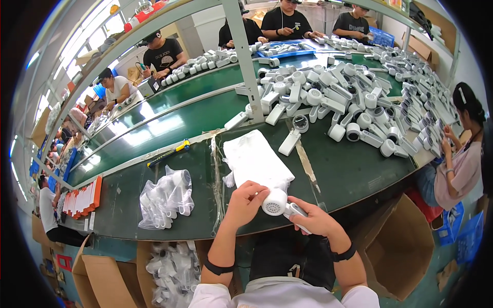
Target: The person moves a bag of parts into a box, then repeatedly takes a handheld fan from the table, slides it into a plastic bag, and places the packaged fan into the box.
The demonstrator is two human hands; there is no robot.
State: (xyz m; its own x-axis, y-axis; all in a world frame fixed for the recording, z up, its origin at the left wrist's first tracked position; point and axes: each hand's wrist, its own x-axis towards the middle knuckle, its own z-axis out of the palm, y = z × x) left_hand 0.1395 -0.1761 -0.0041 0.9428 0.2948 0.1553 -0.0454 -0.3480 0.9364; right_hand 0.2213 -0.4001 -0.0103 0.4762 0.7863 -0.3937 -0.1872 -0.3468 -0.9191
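A white handheld fan (275, 202) with a round grille lies between my hands at the table's near edge. My right hand (317, 222) is closed round its handle. Against the left side of the fan head, my left hand (245, 202) has its fingers curled and pinched together; whether they grip the fan or a thin bag edge I cannot tell. Just beyond the fan is a stack of white plastic bags (257, 160). Left of it, several fans wrapped in clear bags (167, 199) lie in a pile.
Loose white fans (328, 92) heap up at the far right, one fan (290, 141) lying nearer. A yellow-and-black tool (169, 153) rests at left, past it orange-and-white boxes (83, 197). Below stand cartons (395, 246), one holding bagged fans (172, 274). Co-workers sit around the line.
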